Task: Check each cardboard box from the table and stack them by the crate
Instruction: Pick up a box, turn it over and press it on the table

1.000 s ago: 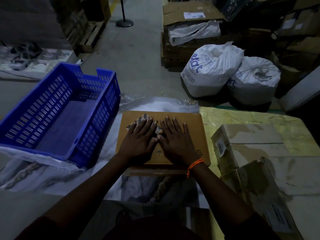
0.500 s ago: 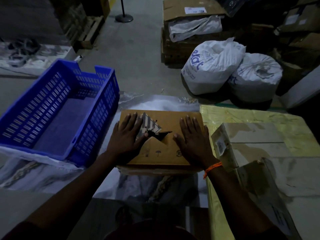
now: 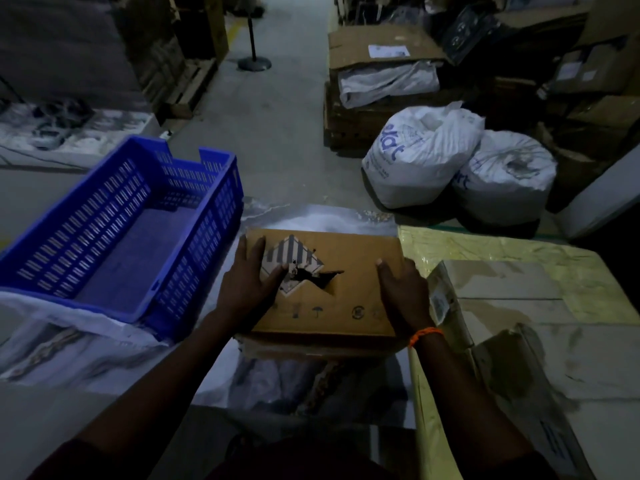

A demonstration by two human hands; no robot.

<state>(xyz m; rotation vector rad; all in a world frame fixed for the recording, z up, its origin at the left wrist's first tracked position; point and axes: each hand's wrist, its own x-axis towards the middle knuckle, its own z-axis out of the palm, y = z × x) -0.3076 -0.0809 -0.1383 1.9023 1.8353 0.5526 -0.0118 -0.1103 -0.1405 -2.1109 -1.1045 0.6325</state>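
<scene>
A brown cardboard box with a torn hole and a striped diamond label on top lies on the table just right of the blue plastic crate. It rests on another flat piece of cardboard. My left hand lies flat on the box's left part, thumb at the torn label. At the right edge my right hand has its thumb on top and its fingers curled over the side. More pale cardboard boxes lie on the table to the right.
The crate holds nothing and sits on white sheeting. Beyond the table stand two white sacks and stacked cartons. A post on a round base stands in the aisle. Yellow wrapping covers the table's right side.
Both hands have slid apart from the middle of the box top to its left and right edges, uncovering the torn hole. The box itself has stayed beside the crate.
</scene>
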